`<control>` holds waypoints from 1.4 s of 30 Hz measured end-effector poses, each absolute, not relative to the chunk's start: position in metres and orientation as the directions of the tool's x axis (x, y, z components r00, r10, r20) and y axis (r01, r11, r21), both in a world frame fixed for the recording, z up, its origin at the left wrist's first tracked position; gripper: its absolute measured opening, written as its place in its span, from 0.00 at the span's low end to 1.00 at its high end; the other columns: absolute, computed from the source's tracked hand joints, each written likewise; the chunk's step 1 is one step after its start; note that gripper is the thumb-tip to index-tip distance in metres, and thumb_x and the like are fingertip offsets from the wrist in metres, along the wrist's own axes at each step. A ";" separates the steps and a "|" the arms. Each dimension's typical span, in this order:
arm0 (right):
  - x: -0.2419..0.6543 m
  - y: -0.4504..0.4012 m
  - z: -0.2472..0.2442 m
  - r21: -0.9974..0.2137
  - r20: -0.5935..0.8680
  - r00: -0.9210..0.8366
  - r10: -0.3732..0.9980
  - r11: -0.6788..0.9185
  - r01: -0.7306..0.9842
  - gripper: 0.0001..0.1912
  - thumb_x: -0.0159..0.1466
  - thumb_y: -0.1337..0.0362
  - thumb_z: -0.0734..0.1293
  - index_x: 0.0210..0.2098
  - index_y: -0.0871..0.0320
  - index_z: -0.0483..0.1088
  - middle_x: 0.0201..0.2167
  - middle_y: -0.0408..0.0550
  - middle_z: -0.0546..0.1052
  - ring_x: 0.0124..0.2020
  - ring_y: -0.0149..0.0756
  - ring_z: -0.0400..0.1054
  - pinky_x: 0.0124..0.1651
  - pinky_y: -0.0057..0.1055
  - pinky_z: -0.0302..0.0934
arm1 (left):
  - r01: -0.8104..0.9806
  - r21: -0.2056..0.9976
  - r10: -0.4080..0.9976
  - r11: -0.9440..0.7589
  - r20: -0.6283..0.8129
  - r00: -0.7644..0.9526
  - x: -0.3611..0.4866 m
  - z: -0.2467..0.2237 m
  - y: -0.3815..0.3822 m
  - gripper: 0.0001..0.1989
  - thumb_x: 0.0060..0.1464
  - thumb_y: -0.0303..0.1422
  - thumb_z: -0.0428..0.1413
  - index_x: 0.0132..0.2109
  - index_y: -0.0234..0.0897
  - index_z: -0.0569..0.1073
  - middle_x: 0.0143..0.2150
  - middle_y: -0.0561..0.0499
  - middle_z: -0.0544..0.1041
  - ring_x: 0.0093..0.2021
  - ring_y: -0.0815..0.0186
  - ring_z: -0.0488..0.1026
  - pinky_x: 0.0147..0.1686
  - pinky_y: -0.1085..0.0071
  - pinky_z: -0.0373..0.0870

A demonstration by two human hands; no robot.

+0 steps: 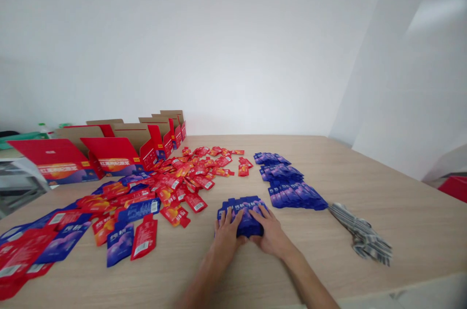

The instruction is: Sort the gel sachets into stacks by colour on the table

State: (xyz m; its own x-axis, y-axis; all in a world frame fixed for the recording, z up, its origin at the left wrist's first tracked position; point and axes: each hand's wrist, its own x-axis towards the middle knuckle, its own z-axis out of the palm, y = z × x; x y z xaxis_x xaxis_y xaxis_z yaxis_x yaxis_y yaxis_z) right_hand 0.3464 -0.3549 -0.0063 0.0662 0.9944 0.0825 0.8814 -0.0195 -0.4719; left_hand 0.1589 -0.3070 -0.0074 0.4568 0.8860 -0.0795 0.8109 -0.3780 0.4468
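Near the middle of the table lies a fanned stack of blue spouted pouches [243, 203]. My left hand [228, 230] is closed over its left side, fingers on top and thumb at the near edge. On the right side my right hand [269, 231] grips the same stack in a similar way, the two thumbs close together. Part of the stack is hidden beneath my hands. To the right, more blue pouches [295, 195] lie in overlapping rows. A heap of red pouches [195, 180] spreads to the left of my hands.
Open red cardboard boxes [116, 162] stand in a line along the table's left and back left. Mixed red and blue pouches [69, 231] cover the left front. Striped gloves [361, 233] lie at the right of the wooden table [368, 180]. A white wall rises behind.
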 end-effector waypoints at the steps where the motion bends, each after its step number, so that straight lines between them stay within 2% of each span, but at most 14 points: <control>1: 0.349 -0.360 -0.006 -0.477 0.085 0.066 0.994 -0.017 0.879 0.43 0.49 0.61 0.75 0.64 0.47 0.62 0.69 0.52 0.57 0.69 0.55 0.47 0.67 0.54 0.47 | 0.810 0.448 0.885 -0.379 -0.081 0.459 0.161 -0.008 -0.312 0.43 0.49 0.36 0.57 0.70 0.57 0.49 0.74 0.49 0.46 0.72 0.46 0.43 0.66 0.44 0.42; 13: 0.398 -0.409 -0.009 -0.484 0.109 0.060 0.992 0.000 0.875 0.43 0.49 0.60 0.75 0.63 0.51 0.64 0.69 0.55 0.57 0.69 0.55 0.47 0.68 0.53 0.47 | 0.806 0.439 0.878 -0.397 -0.073 0.472 0.209 -0.012 -0.362 0.43 0.49 0.34 0.56 0.70 0.55 0.49 0.74 0.49 0.45 0.72 0.43 0.42 0.66 0.42 0.42; 20: 0.435 -0.433 -0.009 -0.478 0.106 0.086 0.991 -0.025 0.878 0.41 0.51 0.60 0.75 0.64 0.48 0.63 0.69 0.51 0.55 0.70 0.52 0.45 0.68 0.52 0.47 | 0.801 0.431 0.866 -0.416 -0.080 0.493 0.248 -0.011 -0.381 0.43 0.51 0.34 0.56 0.70 0.56 0.49 0.74 0.48 0.46 0.72 0.44 0.42 0.65 0.41 0.42; 28: 0.477 -0.459 -0.006 -0.482 0.092 0.153 0.984 -0.090 0.872 0.43 0.51 0.60 0.74 0.65 0.50 0.61 0.69 0.55 0.55 0.70 0.54 0.44 0.68 0.53 0.46 | 0.761 0.447 0.829 -0.470 -0.071 0.554 0.294 -0.011 -0.395 0.40 0.54 0.32 0.55 0.70 0.55 0.49 0.74 0.48 0.44 0.72 0.44 0.42 0.66 0.41 0.42; 35: 0.515 -0.474 -0.004 -0.490 0.117 0.156 0.981 -0.080 0.868 0.42 0.50 0.60 0.75 0.63 0.53 0.64 0.68 0.57 0.58 0.70 0.53 0.45 0.69 0.52 0.42 | 0.735 0.438 0.803 -0.518 -0.046 0.594 0.334 -0.013 -0.404 0.40 0.55 0.33 0.55 0.71 0.55 0.49 0.74 0.46 0.46 0.72 0.42 0.43 0.65 0.40 0.42; 42: 0.553 -0.478 -0.006 -0.459 0.122 0.125 0.985 -0.055 0.887 0.42 0.51 0.58 0.74 0.64 0.53 0.62 0.69 0.58 0.55 0.69 0.52 0.48 0.69 0.50 0.44 | 0.739 0.393 0.802 -0.546 -0.009 0.597 0.368 -0.017 -0.409 0.40 0.56 0.37 0.57 0.71 0.56 0.47 0.74 0.42 0.47 0.71 0.43 0.45 0.65 0.41 0.45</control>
State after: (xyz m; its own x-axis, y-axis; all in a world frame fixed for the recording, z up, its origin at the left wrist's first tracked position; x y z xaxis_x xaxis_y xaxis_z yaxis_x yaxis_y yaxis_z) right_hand 0.5530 -0.4779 -0.0058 0.1246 0.9847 0.1220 0.8866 -0.0553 -0.4592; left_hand 0.3676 -0.4088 -0.0173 0.5972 0.8021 -0.0086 0.7395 -0.5463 0.3934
